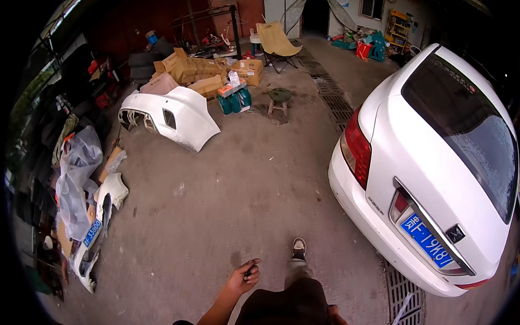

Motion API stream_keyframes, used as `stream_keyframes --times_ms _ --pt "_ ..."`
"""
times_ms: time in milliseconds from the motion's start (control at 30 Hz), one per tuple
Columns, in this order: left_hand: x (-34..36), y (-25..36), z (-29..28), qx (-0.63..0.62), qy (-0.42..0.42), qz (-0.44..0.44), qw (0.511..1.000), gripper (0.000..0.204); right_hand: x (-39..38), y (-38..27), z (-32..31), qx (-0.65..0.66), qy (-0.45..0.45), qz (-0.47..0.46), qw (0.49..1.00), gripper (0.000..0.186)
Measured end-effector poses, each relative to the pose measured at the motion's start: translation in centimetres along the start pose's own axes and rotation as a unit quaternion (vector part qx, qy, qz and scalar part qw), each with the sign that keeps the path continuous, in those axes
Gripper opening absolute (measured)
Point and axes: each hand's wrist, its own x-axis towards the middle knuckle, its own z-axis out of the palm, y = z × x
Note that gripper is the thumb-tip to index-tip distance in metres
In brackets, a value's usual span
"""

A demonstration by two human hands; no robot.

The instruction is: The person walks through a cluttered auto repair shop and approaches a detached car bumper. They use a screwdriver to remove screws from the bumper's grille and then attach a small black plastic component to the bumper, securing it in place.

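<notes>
Nearest, dark clothing [282,312]. The left hand [244,278] has fingers loosely curled, any hold unclear; the right hand [334,314], mostly hidden, cannot be judged. Handling seems not begun: a detached white bumper [190,119] lies on the floor [213,201], ahead-left.

The left forearm [218,310] slants up toward one o'clock; the left hand [246,275], near six o'clock, has its fingers curled. The right hand [333,310] hangs at five o'clock beside the thigh [309,299], its fingers mostly hidden.
</notes>
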Motion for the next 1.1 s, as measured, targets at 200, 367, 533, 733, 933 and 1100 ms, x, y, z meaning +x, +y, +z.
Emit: stream_keyframes --times_ms 200,367,533,733,933,1100 --pt "3.6 6.4 0.9 -0.051 0.134 0.068 0.987 0.02 2.3 -32.6 5.5 -0.063 -0.061 0.012 0.996 0.059" --pt "15.1 13.6 9.1 -0.008 0.111 0.086 0.99 0.02 15.6 -57.2 3.8 -0.094 0.022 -0.192 0.977 0.057" --pt "25.5 21.3 13.3 0.025 0.102 0.075 0.992 0.02 12.6 -81.3 -1.6 0.225 -0.135 -0.21 0.942 0.04" --pt "38.5 28.1 13.5 0.015 0.034 -0.08 0.996 0.018 10.5 -88.1 -10.0 0.502 -0.19 -0.222 0.814 0.034" --pt "52.1 36.3 17.5 0.088 -0.014 -0.229 0.969 0.022 11.2 -88.6 -9.4 0.489 -0.055 -0.325 0.808 0.031" --pt "59.0 50.3 21.6 0.161 -0.064 -0.21 0.962 0.026 15.5 -96.4 -2.3 0.546 0.002 -0.243 0.802 0.025"
